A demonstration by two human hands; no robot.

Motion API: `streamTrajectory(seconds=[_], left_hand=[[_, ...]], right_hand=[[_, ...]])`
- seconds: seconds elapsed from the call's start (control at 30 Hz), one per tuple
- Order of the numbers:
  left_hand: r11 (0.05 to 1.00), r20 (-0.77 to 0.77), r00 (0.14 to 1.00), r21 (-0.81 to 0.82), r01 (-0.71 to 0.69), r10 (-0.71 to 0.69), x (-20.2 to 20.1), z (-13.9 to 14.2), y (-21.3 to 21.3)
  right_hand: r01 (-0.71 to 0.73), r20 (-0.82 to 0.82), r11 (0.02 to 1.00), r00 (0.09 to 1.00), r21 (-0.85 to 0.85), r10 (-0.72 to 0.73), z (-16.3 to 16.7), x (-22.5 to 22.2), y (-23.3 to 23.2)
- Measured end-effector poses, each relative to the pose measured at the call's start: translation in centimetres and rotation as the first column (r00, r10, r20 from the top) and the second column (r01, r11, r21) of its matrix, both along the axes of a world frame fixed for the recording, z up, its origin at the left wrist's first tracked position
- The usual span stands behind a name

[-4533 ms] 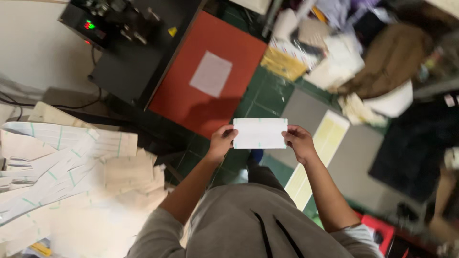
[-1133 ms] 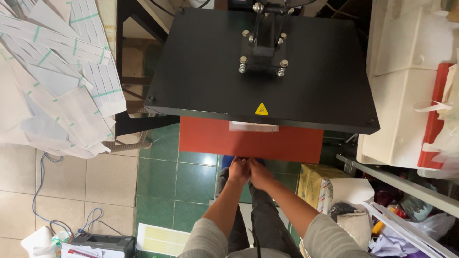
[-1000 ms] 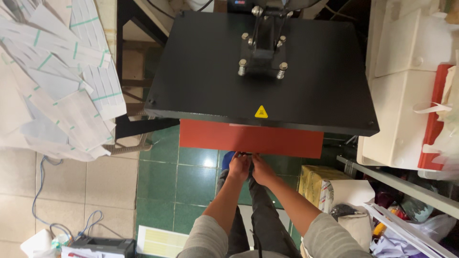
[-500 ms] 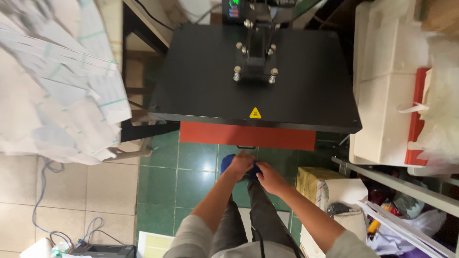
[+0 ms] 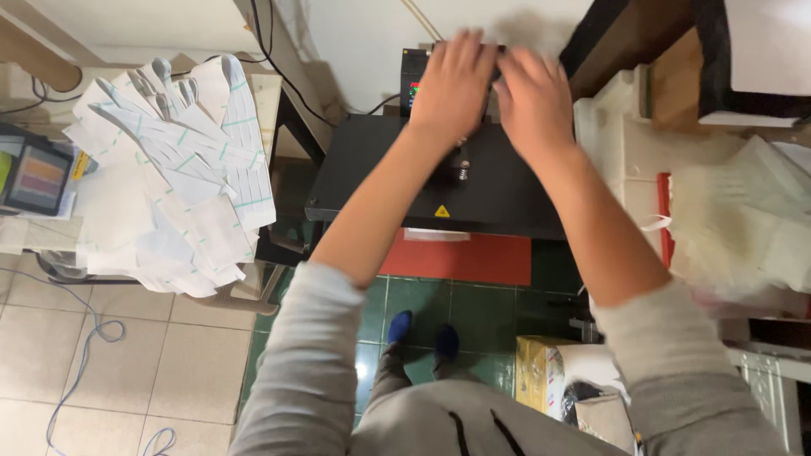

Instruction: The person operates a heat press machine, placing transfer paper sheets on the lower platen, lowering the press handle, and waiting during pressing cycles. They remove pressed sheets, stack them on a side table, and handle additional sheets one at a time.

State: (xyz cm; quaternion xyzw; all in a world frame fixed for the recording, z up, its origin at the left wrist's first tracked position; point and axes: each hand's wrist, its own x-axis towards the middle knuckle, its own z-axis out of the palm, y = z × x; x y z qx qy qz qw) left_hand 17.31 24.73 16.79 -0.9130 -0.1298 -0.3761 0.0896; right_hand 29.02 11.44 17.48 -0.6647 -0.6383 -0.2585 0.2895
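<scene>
A black heat press (image 5: 507,198) stands in front of me, its upper plate lying over the red lower platen (image 5: 481,257). A white strip (image 5: 435,235) shows at the plate's front edge. Both my arms reach out over the plate. My left hand (image 5: 452,80) hovers at the control box (image 5: 410,84) with its lit display, fingers stretched and slightly apart. My right hand (image 5: 534,101) is just beside it, over the press's centre post (image 5: 462,171). Both hands are blurred by motion, and whatever lies under them is hidden.
A heap of white printed paper sheets (image 5: 169,186) covers a stand on the left, next to a small screen device (image 5: 34,177). White crates and bags (image 5: 726,219) crowd the right. A yellow box (image 5: 541,371) sits on the green floor tiles, and cables (image 5: 84,355) trail at left.
My hands have risen from below the red platen's front edge to the top rear of the press. The view has tilted and closed in on the press.
</scene>
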Motion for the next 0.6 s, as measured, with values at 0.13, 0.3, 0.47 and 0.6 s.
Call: streamTrajectory(seconds=[0.13,0.3,0.47,0.6], left_hand=[[0.969,-0.379,0.923,-0.193,-0.153,0.07,2.7,-0.3,1.6],[0.964,-0.327,0.942,-0.216,-0.155,0.078,3.7,-2.2,1.9],[0.921,-0.476,0.88,-0.342,-0.184,-0.001,0.8,-4.6,-1.1],[0.88,-0.577,0.815,-0.413,-0.235,-0.053,-3.1,-8.0,-5.2]], right_hand=[[0.03,0.009,0.989,1.0,-0.144,-0.029,-0.3,1.0,2.9],[0.067,-0.025,0.969,0.997,-0.237,-0.075,-1.3,1.4,2.5],[0.112,-0.017,0.925,0.992,-0.362,-0.127,-3.1,-2.7,-0.9],[0.168,0.033,0.824,0.983,-0.541,-0.179,-6.7,-6.4,-3.9]])
